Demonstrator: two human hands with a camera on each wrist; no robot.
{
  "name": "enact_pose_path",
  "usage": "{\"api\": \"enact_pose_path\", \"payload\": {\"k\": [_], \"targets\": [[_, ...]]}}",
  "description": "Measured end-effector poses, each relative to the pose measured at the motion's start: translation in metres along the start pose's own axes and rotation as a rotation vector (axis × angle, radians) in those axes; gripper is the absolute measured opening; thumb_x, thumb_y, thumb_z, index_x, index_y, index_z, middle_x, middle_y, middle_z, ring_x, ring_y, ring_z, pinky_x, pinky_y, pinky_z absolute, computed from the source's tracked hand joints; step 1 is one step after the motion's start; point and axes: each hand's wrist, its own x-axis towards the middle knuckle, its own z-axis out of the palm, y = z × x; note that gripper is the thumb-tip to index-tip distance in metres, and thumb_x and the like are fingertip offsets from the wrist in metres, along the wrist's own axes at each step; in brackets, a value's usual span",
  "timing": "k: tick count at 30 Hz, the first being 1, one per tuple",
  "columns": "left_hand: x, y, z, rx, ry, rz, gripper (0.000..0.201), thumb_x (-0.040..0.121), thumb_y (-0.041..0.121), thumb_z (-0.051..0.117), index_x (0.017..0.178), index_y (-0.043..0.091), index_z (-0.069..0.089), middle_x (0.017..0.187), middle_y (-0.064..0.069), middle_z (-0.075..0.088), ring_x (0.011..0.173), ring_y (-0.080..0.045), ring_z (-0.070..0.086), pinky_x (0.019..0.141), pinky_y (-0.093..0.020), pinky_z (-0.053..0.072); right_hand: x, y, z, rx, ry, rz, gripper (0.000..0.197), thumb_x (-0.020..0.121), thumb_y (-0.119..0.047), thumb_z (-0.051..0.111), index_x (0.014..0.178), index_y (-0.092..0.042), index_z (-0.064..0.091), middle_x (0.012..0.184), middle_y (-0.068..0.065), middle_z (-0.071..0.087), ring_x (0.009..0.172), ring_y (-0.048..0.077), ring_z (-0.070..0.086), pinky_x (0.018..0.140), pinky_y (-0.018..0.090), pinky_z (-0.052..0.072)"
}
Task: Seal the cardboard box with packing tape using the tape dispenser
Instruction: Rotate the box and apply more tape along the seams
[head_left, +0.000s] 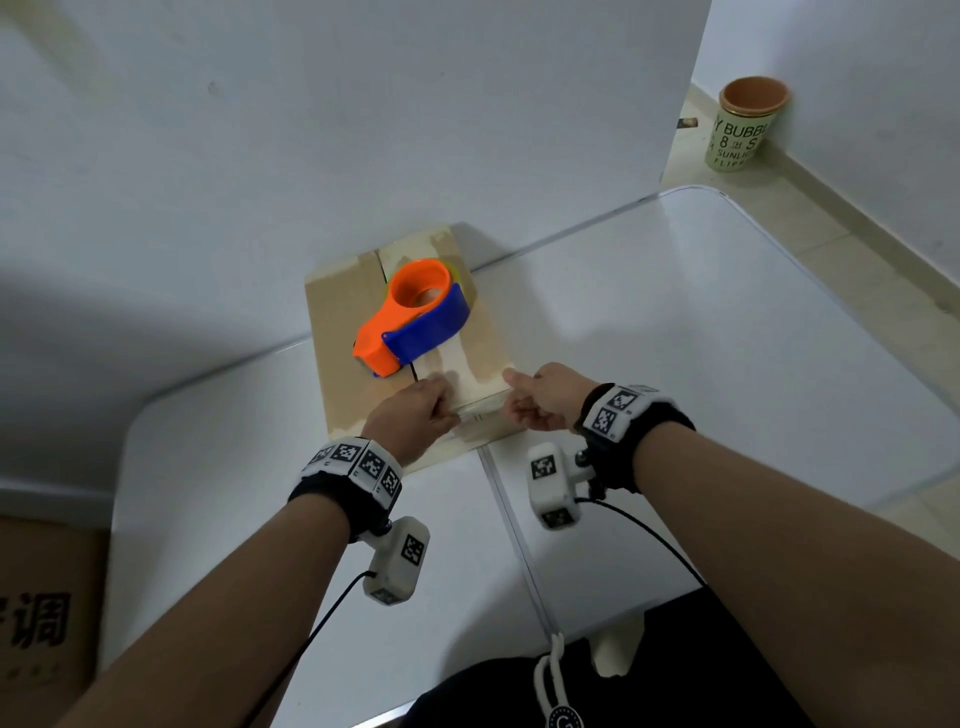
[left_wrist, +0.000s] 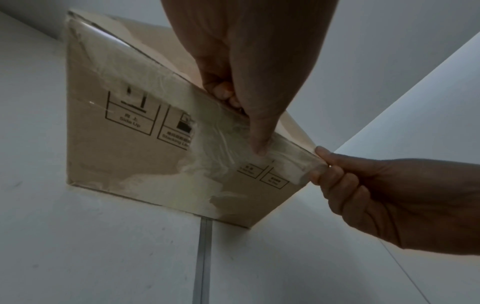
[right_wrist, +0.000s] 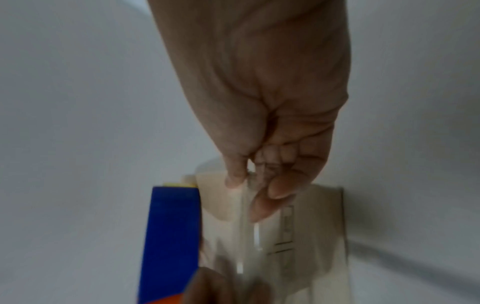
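Note:
A brown cardboard box (head_left: 337, 332) stands on the white table against the wall, its top flaps closed and old tape on it. The orange and blue tape dispenser (head_left: 415, 322) lies on the box top, with no hand on it. A short strip of clear packing tape (head_left: 480, 408) stretches along the box's near top edge between my hands. My left hand (head_left: 444, 410) holds its left end, and the thumb (left_wrist: 259, 144) presses tape onto the printed front face (left_wrist: 135, 148). My right hand (left_wrist: 319, 162) pinches the right end between thumb and forefinger (right_wrist: 262, 207) at the box's corner.
The table (head_left: 701, 338) has a seam (head_left: 514, 530) running toward me and a rounded far-right corner. A green cup (head_left: 745, 130) stands on the floor beyond it. Another cardboard carton (head_left: 47, 613) sits at the lower left. A white wall rises right behind the box.

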Motion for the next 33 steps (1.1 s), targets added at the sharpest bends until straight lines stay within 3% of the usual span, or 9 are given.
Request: {"api": "enact_pose_path", "payload": {"k": [2, 6, 10, 14, 18, 22, 26, 28, 33], "targets": [[0.000, -0.001, 0.001, -0.004, -0.003, 0.000, 0.043, 0.083, 0.026, 0.065, 0.065, 0.030, 0.026, 0.068, 0.008, 0.040, 0.063, -0.014, 0.040, 0.054, -0.027, 0.029, -0.002, 0.000, 0.002, 0.141, -0.021, 0.039, 0.038, 0.100, -0.030, 0.049, 0.082, 0.002, 0.058, 0.049, 0.002, 0.066, 0.035, 0.004, 0.058, 0.040, 0.012, 0.049], [0.001, -0.003, 0.003, -0.025, -0.006, 0.007, 0.042, 0.082, 0.026, 0.066, 0.065, 0.030, 0.027, 0.068, 0.008, 0.041, 0.065, -0.016, 0.041, 0.058, -0.029, 0.032, -0.005, 0.006, 0.003, 0.333, -0.057, 0.080, 0.037, 0.097, -0.033, 0.054, 0.093, 0.003, 0.058, 0.075, 0.011, 0.068, 0.041, 0.006, 0.064, 0.041, 0.013, 0.050], [0.001, -0.003, 0.002, -0.036, 0.002, 0.005, 0.043, 0.082, 0.026, 0.066, 0.065, 0.030, 0.027, 0.067, 0.009, 0.040, 0.064, -0.014, 0.040, 0.058, -0.029, 0.032, -0.008, 0.011, 0.001, 0.330, -0.153, 0.210, 0.043, 0.091, -0.044, 0.060, 0.106, -0.004, 0.060, 0.076, 0.006, 0.070, 0.048, 0.009, 0.067, 0.041, 0.015, 0.048], [0.002, -0.004, 0.003, -0.038, -0.001, 0.003, 0.042, 0.082, 0.026, 0.066, 0.065, 0.030, 0.027, 0.068, 0.009, 0.041, 0.064, -0.015, 0.040, 0.058, -0.029, 0.032, -0.002, 0.009, 0.005, 0.427, -0.204, 0.195, 0.029, 0.097, -0.030, 0.055, 0.086, -0.004, 0.063, 0.071, 0.001, 0.074, 0.062, 0.006, 0.068, 0.047, 0.012, 0.052], [0.002, -0.004, 0.004, -0.030, 0.006, -0.001, 0.041, 0.082, 0.027, 0.065, 0.066, 0.029, 0.028, 0.068, 0.009, 0.041, 0.063, -0.013, 0.040, 0.056, -0.028, 0.030, 0.000, 0.004, 0.005, 0.591, -0.265, 0.232, 0.033, 0.102, -0.021, 0.043, 0.091, 0.003, 0.061, 0.078, 0.008, 0.075, 0.068, 0.010, 0.071, 0.052, 0.012, 0.054], [0.003, -0.006, 0.003, -0.040, 0.004, 0.007, 0.043, 0.081, 0.027, 0.066, 0.064, 0.030, 0.027, 0.066, 0.010, 0.040, 0.062, -0.012, 0.040, 0.058, -0.028, 0.031, -0.008, 0.003, 0.008, 0.416, -0.225, 0.174, 0.039, 0.102, -0.027, 0.044, 0.108, 0.008, 0.059, 0.093, 0.011, 0.070, 0.064, 0.010, 0.072, 0.051, 0.014, 0.054], [0.003, -0.004, 0.000, -0.047, -0.005, 0.016, 0.043, 0.081, 0.026, 0.066, 0.064, 0.031, 0.027, 0.065, 0.009, 0.040, 0.059, -0.009, 0.038, 0.056, -0.027, 0.031, -0.006, 0.000, -0.004, -0.066, -0.008, 0.067, 0.040, 0.089, -0.047, 0.061, 0.082, -0.008, 0.066, 0.059, -0.001, 0.065, 0.053, 0.011, 0.059, 0.048, 0.016, 0.046], [0.002, -0.004, 0.000, -0.050, -0.005, 0.015, 0.043, 0.081, 0.026, 0.066, 0.064, 0.031, 0.027, 0.066, 0.009, 0.040, 0.060, -0.011, 0.038, 0.055, -0.027, 0.031, 0.001, -0.006, -0.010, -0.242, 0.100, -0.017, 0.045, 0.087, -0.054, 0.058, 0.075, -0.011, 0.061, 0.060, 0.002, 0.059, 0.057, 0.015, 0.054, 0.054, 0.022, 0.045], [0.003, -0.003, 0.000, -0.025, -0.014, 0.013, 0.043, 0.080, 0.029, 0.068, 0.065, 0.029, 0.027, 0.066, 0.009, 0.040, 0.060, -0.011, 0.038, 0.052, -0.025, 0.028, 0.011, -0.009, -0.007, -0.461, 0.150, -0.290, 0.034, 0.096, -0.033, 0.052, 0.069, -0.014, 0.050, 0.070, 0.011, 0.062, 0.068, 0.024, 0.058, 0.078, 0.039, 0.054]]}}
